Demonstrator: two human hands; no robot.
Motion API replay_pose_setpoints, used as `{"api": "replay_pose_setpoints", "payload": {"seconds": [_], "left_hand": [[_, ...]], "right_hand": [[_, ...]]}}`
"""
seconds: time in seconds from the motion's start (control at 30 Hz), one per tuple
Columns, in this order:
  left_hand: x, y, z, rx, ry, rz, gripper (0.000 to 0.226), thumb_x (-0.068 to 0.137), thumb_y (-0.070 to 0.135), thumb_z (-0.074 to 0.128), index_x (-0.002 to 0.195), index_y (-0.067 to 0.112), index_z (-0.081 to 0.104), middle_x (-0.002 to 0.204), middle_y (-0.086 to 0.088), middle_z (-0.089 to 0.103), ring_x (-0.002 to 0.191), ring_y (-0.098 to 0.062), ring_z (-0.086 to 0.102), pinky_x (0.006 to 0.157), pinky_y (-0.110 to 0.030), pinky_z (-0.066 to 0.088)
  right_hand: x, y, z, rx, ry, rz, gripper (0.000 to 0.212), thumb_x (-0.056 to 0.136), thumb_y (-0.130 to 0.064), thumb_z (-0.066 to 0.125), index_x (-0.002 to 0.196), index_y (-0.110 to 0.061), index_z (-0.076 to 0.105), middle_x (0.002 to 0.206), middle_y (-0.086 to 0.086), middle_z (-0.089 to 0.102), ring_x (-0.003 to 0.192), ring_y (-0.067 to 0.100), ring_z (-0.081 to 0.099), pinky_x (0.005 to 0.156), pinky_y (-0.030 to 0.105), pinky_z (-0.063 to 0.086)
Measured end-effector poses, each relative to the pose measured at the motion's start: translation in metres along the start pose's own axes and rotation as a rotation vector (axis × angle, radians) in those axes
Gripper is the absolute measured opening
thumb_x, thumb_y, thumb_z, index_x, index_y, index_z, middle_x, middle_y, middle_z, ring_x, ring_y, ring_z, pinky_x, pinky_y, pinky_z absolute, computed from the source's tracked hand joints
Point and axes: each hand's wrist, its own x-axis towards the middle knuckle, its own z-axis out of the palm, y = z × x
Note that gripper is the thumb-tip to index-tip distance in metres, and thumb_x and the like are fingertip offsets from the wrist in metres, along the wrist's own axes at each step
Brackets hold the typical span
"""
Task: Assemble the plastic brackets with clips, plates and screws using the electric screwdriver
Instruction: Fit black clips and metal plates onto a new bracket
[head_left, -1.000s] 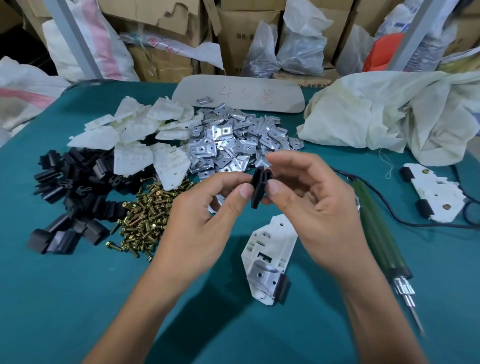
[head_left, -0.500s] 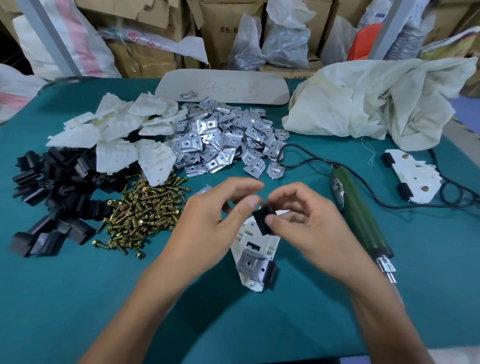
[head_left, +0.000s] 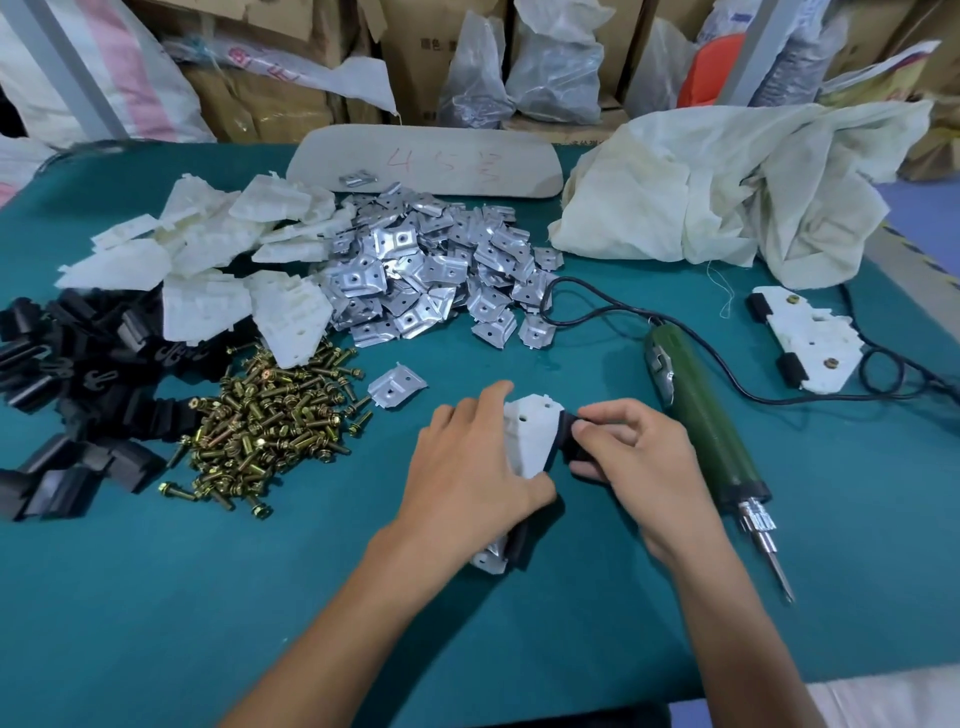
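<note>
Small assembly workshop, stacked cardboard boxes (head_left: 270, 104), teal worktable (head_left: 156, 597), heaps of screws (head_left: 270, 421)

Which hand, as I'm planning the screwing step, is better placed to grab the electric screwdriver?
Right, once it frees the black clip: the electric screwdriver lies beside the right hand; the left hand holds the white bracket.

teal-covered table (head_left: 156, 597); cardboard boxes (head_left: 270, 98) stacked behind, plastic bags (head_left: 519, 67) leaning on them; crumpled cream cloth (head_left: 727, 182).
</note>
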Motion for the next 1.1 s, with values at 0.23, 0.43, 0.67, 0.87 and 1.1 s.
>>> {"api": "replay_pose_setpoints", "payload": {"seconds": [0.23, 0.43, 0.67, 0.87, 1.1], "left_hand": [[-0.006, -0.008, 0.003, -0.153, 0.131, 0.047, 0.086, 0.071, 0.044, 0.076, 0.148, 0.024, 0.042, 0.129, 0.009, 0.053, 0.116, -0.014, 0.037, 0.107, -0.034, 0.034], [-0.005, -0.011, 0.009, -0.193, 0.185, 0.042, 0.085, 0.072, 0.044, 0.077, 0.148, 0.023, 0.043, 0.124, 0.006, 0.051, 0.113, -0.013, 0.031, 0.100, -0.026, 0.029], [-0.007, -0.018, 0.006, -0.218, 0.190, 0.028, 0.086, 0.079, 0.055, 0.073, 0.151, 0.027, 0.037, 0.133, 0.007, 0.048, 0.113, -0.003, 0.024, 0.096, -0.020, 0.022], [0.016, -0.055, -0.047, 0.050, 0.283, 0.001, 0.061, 0.086, 0.060, 0.060, 0.140, 0.033, 0.053, 0.134, 0.006, 0.061, 0.127, -0.022, 0.039, 0.100, -0.035, 0.023], [0.029, -0.086, -0.067, 0.201, 0.230, -0.062, 0.058, 0.084, 0.047, 0.073, 0.135, 0.029, 0.052, 0.111, 0.014, 0.069, 0.117, -0.022, 0.052, 0.093, -0.037, 0.021]], "right_hand": [[0.001, -0.001, 0.016, 0.163, -0.029, 0.002, 0.005, 0.094, -0.010, 0.072, 0.096, -0.014, 0.069, 0.086, 0.007, 0.079, 0.078, 0.022, 0.078, 0.078, 0.033, 0.064], [-0.004, -0.006, 0.031, 0.012, 0.047, -0.100, 0.011, 0.086, -0.022, 0.081, 0.088, -0.027, 0.070, 0.085, -0.001, 0.076, 0.074, 0.018, 0.077, 0.076, 0.043, 0.063], [0.002, -0.011, 0.042, -0.023, 0.005, -0.112, 0.014, 0.079, -0.035, 0.080, 0.089, -0.032, 0.071, 0.088, -0.001, 0.076, 0.080, 0.019, 0.076, 0.076, 0.048, 0.062], [0.025, -0.015, 0.040, 0.008, -0.123, -0.069, 0.009, 0.083, -0.032, 0.076, 0.091, -0.032, 0.071, 0.087, 0.001, 0.079, 0.080, 0.018, 0.077, 0.085, 0.047, 0.062], [0.028, -0.010, 0.042, 0.038, -0.160, -0.058, 0.010, 0.088, -0.039, 0.065, 0.094, -0.036, 0.072, 0.094, 0.000, 0.080, 0.085, 0.017, 0.078, 0.096, 0.056, 0.056]]}}
